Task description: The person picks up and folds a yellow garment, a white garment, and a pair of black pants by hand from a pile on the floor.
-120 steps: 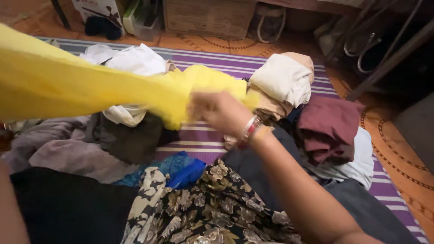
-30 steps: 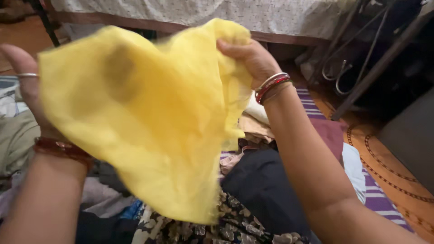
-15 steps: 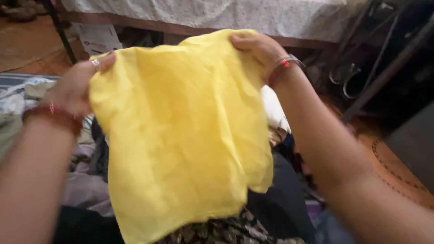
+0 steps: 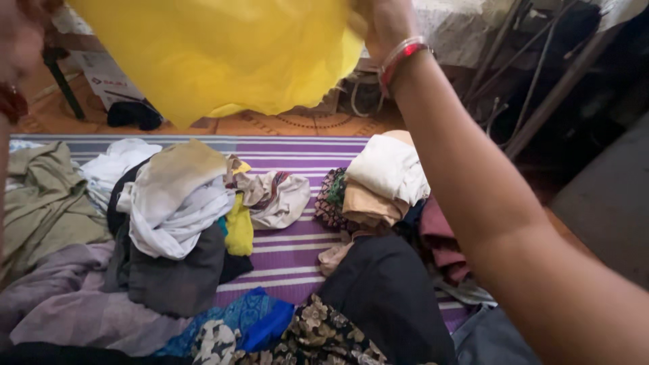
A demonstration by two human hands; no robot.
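A yellow cloth (image 4: 223, 51) hangs spread out at the top of the head view, held high between both hands. My right hand (image 4: 387, 23) grips its right upper edge; red and white bangles circle that wrist. My left hand (image 4: 20, 40) shows only partly at the top left corner, holding the cloth's left side, with a dark red bangle on the wrist. Its fingers are mostly out of frame. Below the cloth lies a purple striped mat (image 4: 291, 253) covered with clothes.
On the mat lie a white and grey heap (image 4: 172, 216), an olive garment (image 4: 40, 203), folded cream and tan pieces (image 4: 382, 182), a maroon piece (image 4: 443, 240), a black garment (image 4: 389, 297) and a floral fabric (image 4: 318, 334). A bed and metal rods stand behind.
Both hands have lifted the yellow cloth higher, so it no longer covers the view and the clothes on the mat show beneath it.
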